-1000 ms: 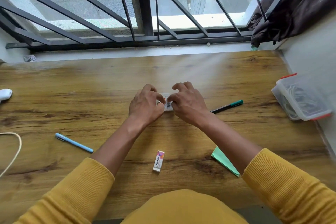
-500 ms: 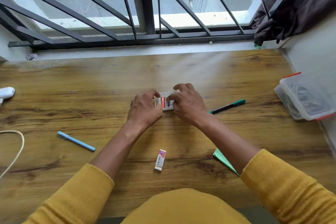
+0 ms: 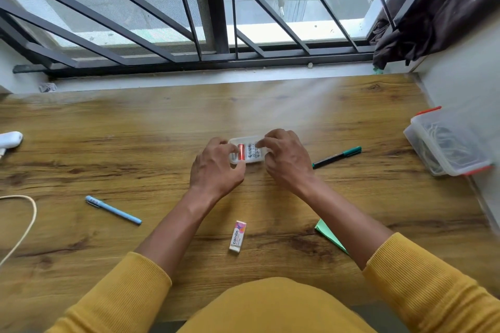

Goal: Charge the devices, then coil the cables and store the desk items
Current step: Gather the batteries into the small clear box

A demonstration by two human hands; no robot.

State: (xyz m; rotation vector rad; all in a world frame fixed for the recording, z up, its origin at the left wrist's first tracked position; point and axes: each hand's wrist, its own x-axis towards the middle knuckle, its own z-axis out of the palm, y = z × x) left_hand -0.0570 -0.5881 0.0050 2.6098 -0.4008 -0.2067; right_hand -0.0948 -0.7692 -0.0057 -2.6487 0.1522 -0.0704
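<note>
The left hand curls its fingers round the left end of a small white charger, thumb at the near edge. The right hand pinches the charger's right end, fingertips on its top face. The charger lies flat on the surface between the two hands, long axis running left to right. A red battery sits in its left slot, lying front to back, just beside the left hand's fingers. Right of the right hand a green pen lies slanted, cap up and to the right. Farther right stands a clear box of cables. Nearer the person lie an eraser, a green paper and, to the left, a blue pen.
</note>
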